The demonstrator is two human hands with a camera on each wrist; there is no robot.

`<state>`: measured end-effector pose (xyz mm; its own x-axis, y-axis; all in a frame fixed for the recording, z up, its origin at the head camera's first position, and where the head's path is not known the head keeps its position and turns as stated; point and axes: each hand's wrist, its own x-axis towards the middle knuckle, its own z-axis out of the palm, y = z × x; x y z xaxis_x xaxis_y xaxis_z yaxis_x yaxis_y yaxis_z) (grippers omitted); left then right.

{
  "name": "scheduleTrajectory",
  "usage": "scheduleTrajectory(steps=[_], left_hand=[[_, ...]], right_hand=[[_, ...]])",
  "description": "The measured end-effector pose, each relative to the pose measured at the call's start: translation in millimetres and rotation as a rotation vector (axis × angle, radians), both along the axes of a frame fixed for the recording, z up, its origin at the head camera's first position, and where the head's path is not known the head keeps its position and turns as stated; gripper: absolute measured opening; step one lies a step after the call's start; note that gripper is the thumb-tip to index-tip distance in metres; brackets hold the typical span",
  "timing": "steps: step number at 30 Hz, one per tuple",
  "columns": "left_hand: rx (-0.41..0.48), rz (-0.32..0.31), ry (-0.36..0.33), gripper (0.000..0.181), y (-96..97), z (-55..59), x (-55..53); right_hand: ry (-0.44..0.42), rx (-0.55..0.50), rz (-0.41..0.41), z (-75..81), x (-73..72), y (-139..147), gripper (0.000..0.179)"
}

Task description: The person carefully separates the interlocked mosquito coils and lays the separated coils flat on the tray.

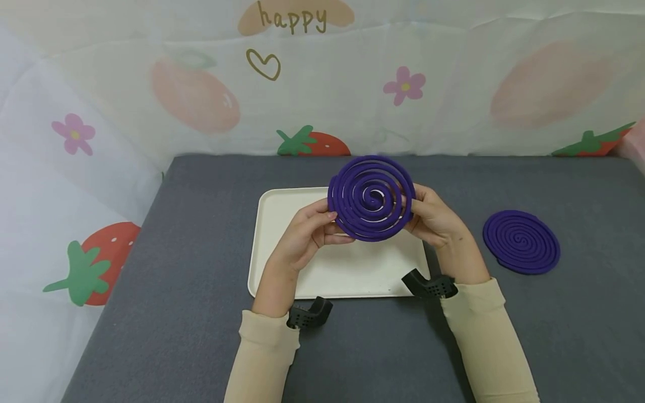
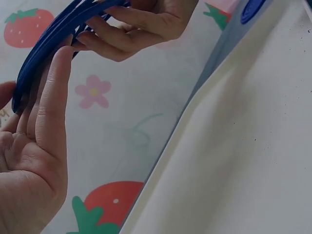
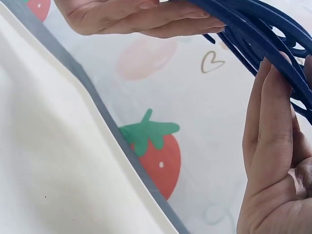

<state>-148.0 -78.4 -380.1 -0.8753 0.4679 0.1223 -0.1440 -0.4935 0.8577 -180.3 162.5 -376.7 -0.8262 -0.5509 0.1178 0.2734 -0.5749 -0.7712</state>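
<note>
Both hands hold up a purple spiral coil [image 1: 374,196] above the cream tray [image 1: 347,274], its flat face turned to the head camera. At the coil's left edge, my left hand [image 1: 304,232] pinches the rim between thumb and fingers. My right hand [image 1: 437,218] grips the opposite edge, some of its fingers hidden behind the coil. In the left wrist view the coil [image 2: 41,46] looks dark blue and is seen nearly edge-on. Gaps show between the coil's turns [image 3: 253,34] in the right wrist view.
A second purple spiral coil [image 1: 521,242] lies flat on the grey table [image 1: 569,324], right of the tray. Behind the table hangs a pale cloth [image 1: 453,33] printed with strawberries and flowers. Black camera mounts [image 1: 309,313] sit on both wrists.
</note>
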Motion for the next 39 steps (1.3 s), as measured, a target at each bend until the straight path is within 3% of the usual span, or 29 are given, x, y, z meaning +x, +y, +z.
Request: scheduleTrajectory(steps=[6,10,13,20,24,30,36,39], left_hand=[[-0.025,0.079,0.022,0.034,3.1,1.5,0.7],[-0.037,0.16,-0.022,0.024,6.3,1.0,0.6],[-0.034,0.185,-0.055,0.023,7.9,0.2,0.4],[0.002,0.158,-0.037,0.032,8.3,-0.9,0.7],[-0.033,0.151,-0.029,0.037,9.0,-1.5,0.3],[-0.059,0.148,0.004,0.022,7.8,-3.1,-0.4],[-0.07,0.116,0.024,0.019,5.8,-4.5,-0.9],[-0.091,0.142,0.009,0.018,5.8,-5.3,-1.9]], right_hand=[[0.0,0.048,-0.018,0.9,-0.1,-0.8,0.009],[0.015,0.075,-0.016,1.4,-0.1,-1.2,0.01],[0.017,0.078,-0.022,0.9,-0.6,-1.3,0.011],[0.02,0.054,-0.032,-0.5,-1.2,-0.2,0.008],[0.026,0.042,-0.025,-0.7,-0.8,1.3,0.008],[0.02,0.056,-0.029,0.1,-0.8,3.3,0.012],[0.018,0.087,-0.046,-0.5,-1.9,6.2,0.014],[0.009,0.082,-0.047,-0.4,-2.1,6.4,0.014]])
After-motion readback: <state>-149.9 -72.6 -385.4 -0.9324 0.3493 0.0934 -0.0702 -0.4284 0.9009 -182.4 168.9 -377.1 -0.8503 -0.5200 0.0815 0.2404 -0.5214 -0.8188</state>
